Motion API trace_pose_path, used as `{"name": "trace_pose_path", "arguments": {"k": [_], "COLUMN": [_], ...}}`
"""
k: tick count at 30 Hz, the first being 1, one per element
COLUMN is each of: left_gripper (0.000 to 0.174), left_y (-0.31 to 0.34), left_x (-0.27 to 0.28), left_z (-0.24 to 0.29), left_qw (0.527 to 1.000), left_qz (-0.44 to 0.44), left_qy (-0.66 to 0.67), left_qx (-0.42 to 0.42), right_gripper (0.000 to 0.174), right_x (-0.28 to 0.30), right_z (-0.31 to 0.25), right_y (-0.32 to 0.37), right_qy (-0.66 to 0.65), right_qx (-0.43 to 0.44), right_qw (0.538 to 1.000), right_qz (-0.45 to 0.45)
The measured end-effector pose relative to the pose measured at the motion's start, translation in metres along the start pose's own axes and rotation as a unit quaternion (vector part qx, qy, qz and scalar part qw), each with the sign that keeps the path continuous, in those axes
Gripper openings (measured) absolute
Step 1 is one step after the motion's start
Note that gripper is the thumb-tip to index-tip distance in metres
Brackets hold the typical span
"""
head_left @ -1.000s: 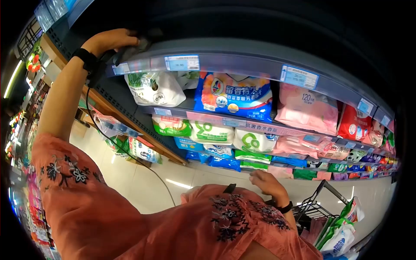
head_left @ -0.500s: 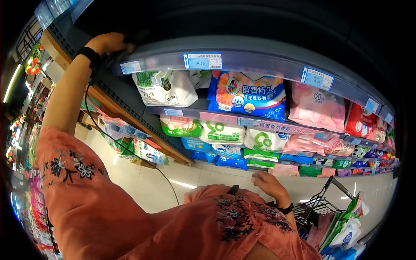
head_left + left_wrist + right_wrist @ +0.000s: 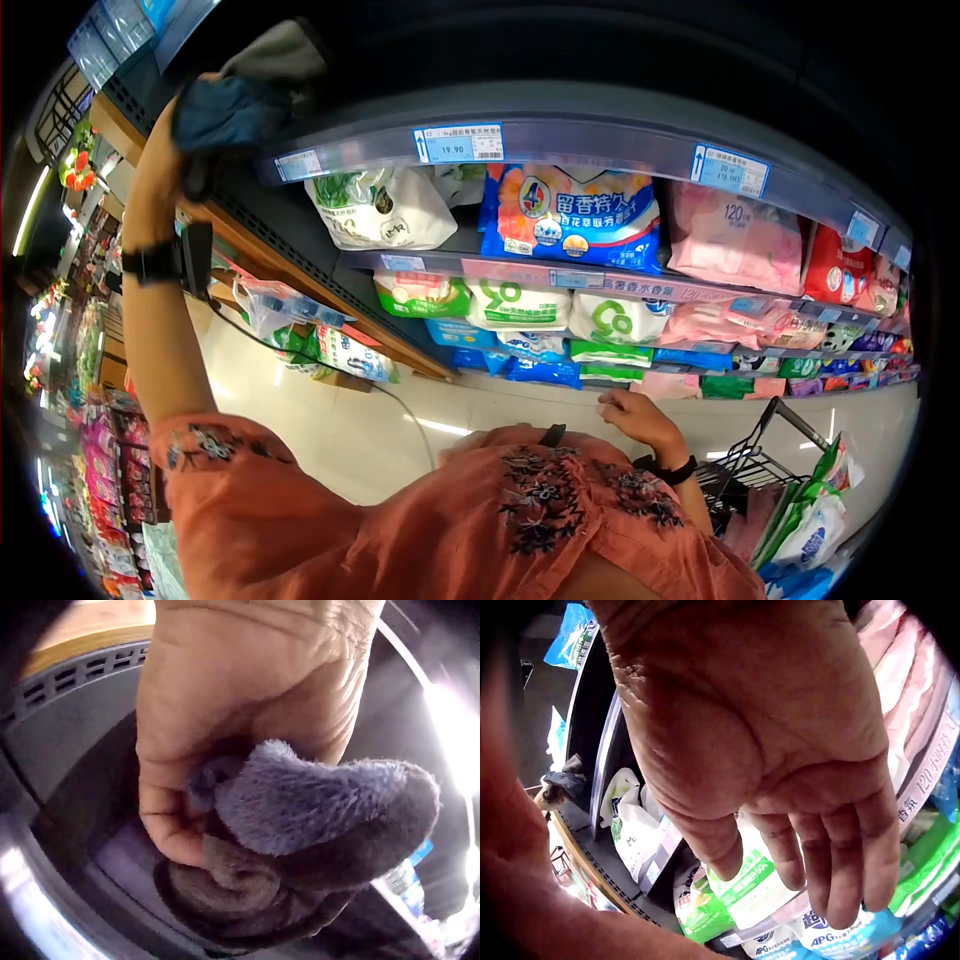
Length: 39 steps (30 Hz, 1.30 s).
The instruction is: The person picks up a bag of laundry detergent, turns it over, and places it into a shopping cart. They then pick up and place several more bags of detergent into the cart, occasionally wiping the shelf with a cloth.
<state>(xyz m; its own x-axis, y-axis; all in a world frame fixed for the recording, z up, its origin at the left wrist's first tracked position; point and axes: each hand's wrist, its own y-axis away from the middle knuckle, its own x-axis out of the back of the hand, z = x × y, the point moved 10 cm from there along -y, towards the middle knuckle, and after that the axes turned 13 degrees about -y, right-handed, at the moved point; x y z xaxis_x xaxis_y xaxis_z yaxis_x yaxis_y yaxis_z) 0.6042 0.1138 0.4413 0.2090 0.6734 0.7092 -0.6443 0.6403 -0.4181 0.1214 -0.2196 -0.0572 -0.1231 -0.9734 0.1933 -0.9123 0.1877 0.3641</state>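
At the upper left of the head view, a bunched plush cloth (image 3: 232, 115), dark grey with a blue-grey fluffy side, hangs at the left end of the top shelf (image 3: 600, 148). My left hand (image 3: 240, 690) grips it; in the left wrist view the fingers curl round the folds, and the fluffy side (image 3: 307, 799) bulges out past the palm. In the head view the cloth hides most of that hand. My right hand (image 3: 642, 420) hangs in front of my waist, holding nothing. Its fingers (image 3: 844, 859) are loosely extended in the right wrist view.
Below the top shelf stand a white bag (image 3: 380, 210), a blue detergent bag (image 3: 575, 215) and a pink bag (image 3: 735, 235), with more bags on lower shelves. A wire cart (image 3: 750, 450) with bags stands at right. A black cable (image 3: 300, 355) runs from my left wrist.
My left hand has drawn back from the dark top shelf towards me, bringing the cloth into plain view with it. My right hand stays by the waist; the view has shifted slightly.
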Motion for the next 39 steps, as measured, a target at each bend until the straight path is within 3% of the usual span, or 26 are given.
{"name": "trace_pose_path", "arguments": {"k": [1,4,6,8,10,12,14,16,17,18,20,21,22,23,27,30,31,34,35,36,38,39], "left_gripper": [0.038,0.032,0.029,0.025,0.021,0.018,0.016,0.016,0.016,0.025,0.028,0.029,0.030,0.028,0.021,0.020,0.021,0.024,0.027,0.029,0.030,0.031], "left_y": [-0.002,0.094,0.130,0.150,0.155,0.159,0.172,0.198,0.199,0.210,0.229,0.241,0.258,0.267,0.319,0.331,0.331,0.346,0.345,0.345,0.329,0.323], "left_x": [0.033,-0.042,-0.089,-0.143,-0.209,-0.286,-0.364,-0.441,-0.471,-0.504,-0.558,-0.580,-0.607,-0.641,-0.697,-0.713,-0.728,-0.750,-0.753,-0.760,-0.763,-0.766], "left_z": [-0.055,0.032,0.058,0.070,0.073,0.076,0.087,0.104,0.113,0.117,0.117,0.128,0.134,0.123,0.149,0.187,0.191,0.216,0.229,0.241,0.282,0.298], "left_qw": [0.999,0.984,0.975,0.966,0.951,0.932,0.915,0.853,0.879,0.860,0.826,0.805,0.780,0.784,0.695,0.738,0.765,0.745,0.748,0.740,0.770,0.783], "left_qz": [0.010,0.014,-0.004,-0.046,-0.108,-0.185,-0.276,-0.353,-0.395,-0.424,-0.481,-0.516,-0.550,-0.562,-0.648,-0.620,-0.599,-0.626,-0.637,-0.635,-0.588,-0.575], "left_qy": [0.035,0.179,0.222,0.249,0.275,0.288,0.268,0.313,0.246,0.273,0.266,0.278,0.291,0.262,0.297,0.266,0.237,0.228,0.172,0.208,0.175,0.182], "left_qx": [-0.029,-0.013,0.015,0.053,0.089,0.117,0.125,0.226,0.099,0.080,0.125,0.092,0.062,-0.004,0.093,0.029,-0.012,-0.026,-0.078,-0.081,-0.174,-0.153], "right_gripper": [0.042,0.039,0.041,0.047,0.061,0.065,0.063,0.052,0.035,0.030,0.022,0.018,0.019,0.019,0.026,0.031,0.032,0.031,0.027,0.026,0.022,0.019], "right_x": [0.000,-0.001,-0.001,-0.007,-0.015,-0.019,-0.020,-0.017,-0.010,0.000,0.012,0.014,0.015,0.014,-0.003,-0.013,-0.015,-0.016,-0.016,-0.008,0.003,0.008], "right_z": [-0.006,-0.024,-0.027,-0.040,-0.077,-0.127,-0.136,-0.109,-0.084,-0.058,-0.009,0.014,0.034,0.050,0.092,0.103,0.110,0.134,0.149,0.160,0.187,0.206], "right_y": [-0.002,-0.012,-0.026,-0.036,-0.035,-0.012,0.001,0.004,0.010,0.026,0.051,0.072,0.096,0.118,0.198,0.246,0.257,0.291,0.301,0.310,0.328,0.332], "right_qy": [0.006,0.008,-0.011,-0.080,-0.245,-0.396,-0.448,-0.462,-0.457,-0.469,-0.482,-0.508,-0.515,-0.514,-0.522,-0.495,-0.477,-0.516,-0.538,-0.545,-0.564,-0.590], "right_qx": [0.010,0.038,0.077,0.061,0.095,0.165,0.190,0.166,0.128,0.118,0.099,0.108,0.094,0.088,0.063,0.034,0.027,0.046,0.027,0.041,0.066,0.061], "right_qw": [1.000,0.999,0.997,0.995,0.965,0.901,0.872,0.871,0.878,0.865,0.829,0.794,0.767,0.746,0.685,0.654,0.664,0.604,0.571,0.560,0.532,0.521], "right_qz": [-0.001,-0.004,0.012,-0.010,-0.023,-0.057,-0.050,-0.013,0.057,0.133,0.268,0.318,0.371,0.414,0.503,0.570,0.575,0.606,0.620,0.623,0.628,0.614]}}
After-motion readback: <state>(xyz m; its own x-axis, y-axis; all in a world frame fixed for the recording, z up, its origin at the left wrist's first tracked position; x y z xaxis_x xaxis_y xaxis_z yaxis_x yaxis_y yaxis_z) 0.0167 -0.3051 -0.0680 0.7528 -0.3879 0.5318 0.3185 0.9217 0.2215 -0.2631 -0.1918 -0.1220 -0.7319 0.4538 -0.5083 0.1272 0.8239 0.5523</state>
